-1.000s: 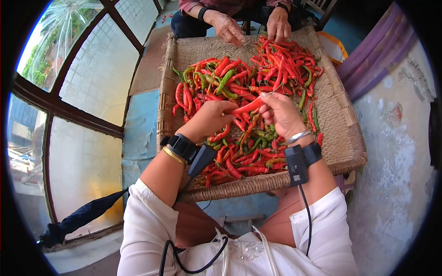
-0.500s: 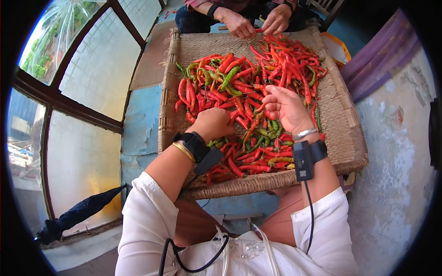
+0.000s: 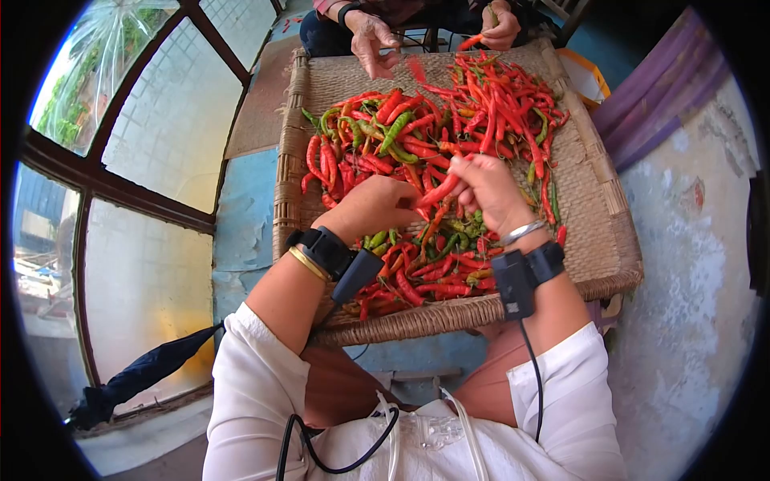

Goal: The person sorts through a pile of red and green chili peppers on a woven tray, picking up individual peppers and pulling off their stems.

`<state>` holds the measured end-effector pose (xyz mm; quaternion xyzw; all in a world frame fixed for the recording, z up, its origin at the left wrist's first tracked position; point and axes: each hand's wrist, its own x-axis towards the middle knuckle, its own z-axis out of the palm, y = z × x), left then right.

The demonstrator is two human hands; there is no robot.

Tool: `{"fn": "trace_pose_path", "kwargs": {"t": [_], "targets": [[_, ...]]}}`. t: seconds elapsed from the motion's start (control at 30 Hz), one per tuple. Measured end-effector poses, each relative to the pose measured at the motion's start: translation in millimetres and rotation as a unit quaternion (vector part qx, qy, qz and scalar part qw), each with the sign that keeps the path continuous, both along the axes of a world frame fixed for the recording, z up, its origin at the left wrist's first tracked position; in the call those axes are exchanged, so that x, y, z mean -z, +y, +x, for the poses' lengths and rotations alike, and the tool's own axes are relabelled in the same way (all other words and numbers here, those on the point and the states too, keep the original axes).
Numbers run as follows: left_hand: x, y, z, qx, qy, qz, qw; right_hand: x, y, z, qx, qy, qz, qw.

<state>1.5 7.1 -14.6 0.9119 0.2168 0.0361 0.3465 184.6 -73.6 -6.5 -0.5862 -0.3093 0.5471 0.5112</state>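
Over the middle of the pile, a red chili pepper (image 3: 439, 192) stretches between my two hands. My right hand (image 3: 491, 194) pinches its upper end between thumb and fingers. At the lower end, my left hand (image 3: 375, 207) is closed around the tip, its fingertips partly hidden. Beneath and around both hands lie red chili peppers (image 3: 437, 276), with green ones (image 3: 397, 131) mixed in. They rest on a woven tray (image 3: 589, 216) with a thick rim.
Across the tray, another person's hand (image 3: 497, 26) holds a red pepper (image 3: 471, 42); their other hand (image 3: 373, 42) is beside a motion-blurred red pepper (image 3: 416, 68). Windows and a folded dark umbrella (image 3: 148, 373) are at left. A purple cloth (image 3: 658, 92) hangs near the right wall.
My left hand has risen from the pile and moved toward my right hand, with a red pepper now between them. The other person's hands have moved apart.
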Motion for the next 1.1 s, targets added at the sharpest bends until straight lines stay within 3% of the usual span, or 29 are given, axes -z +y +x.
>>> {"fn": "trace_pose_path", "kwargs": {"t": [0.13, 0.2, 0.23, 0.3, 0.37, 0.43, 0.5, 0.57, 0.7, 0.8, 0.87, 0.9, 0.97, 1.03, 1.1], "targets": [[12, 7, 0, -0.092, -0.03, 0.025, 0.995, -13, -2, 34, 0.069, 0.035, 0.036, 0.996], [14, 8, 2, -0.118, -0.031, 0.01, 0.993, -8, -2, 43, 0.178, 0.144, 0.113, 0.967], [21, 9, 2, -0.122, -0.029, 0.02, 0.992, -6, -1, 43, 0.178, 0.143, 0.113, 0.967], [30, 9, 2, -0.127, -0.026, 0.029, 0.991, -2, 1, 41, 0.321, 0.243, 0.104, 0.909], [35, 7, 2, -0.124, 0.046, 0.115, 0.984, 3, -1, 37, 0.318, 0.255, 0.069, 0.911], [43, 5, 2, -0.118, 0.025, 0.135, 0.984, 4, -3, 31, 0.206, 0.243, 0.016, 0.948], [46, 4, 1, -0.114, 0.003, 0.154, 0.981, 3, -2, 25, 0.174, 0.248, 0.028, 0.953], [43, 4, 2, -0.107, 0.105, 0.14, 0.979, 0, -1, 18, 0.105, 0.197, 0.054, 0.973], [41, 4, 1, -0.115, 0.115, 0.107, 0.981, 2, 0, 9, 0.048, 0.141, 0.03, 0.988], [44, 7, 0, -0.046, 0.049, 0.095, 0.993, -3, -1, 2, 0.038, 0.094, 0.018, 0.995], [29, 6, 1, -0.033, -0.017, -0.027, 0.999, -4, -1, -1, 0.033, 0.065, 0.018, 0.997], [20, 6, 2, -0.032, -0.017, -0.027, 0.999, -4, -1, -2, 0.013, 0.023, 0.023, 0.999], [8, 7, 3, -0.116, -0.006, -0.095, 0.989, -5, 0, -7, -0.006, -0.019, 0.028, 0.999], [5, 8, 4, -0.126, -0.014, -0.146, 0.981, -6, -1, -14, -0.049, -0.142, 0.051, 0.987], [2, 5, 6, -0.17, -0.071, -0.274, 0.944, 1, -1, -16, -0.073, -0.178, 0.087, 0.977]]}}
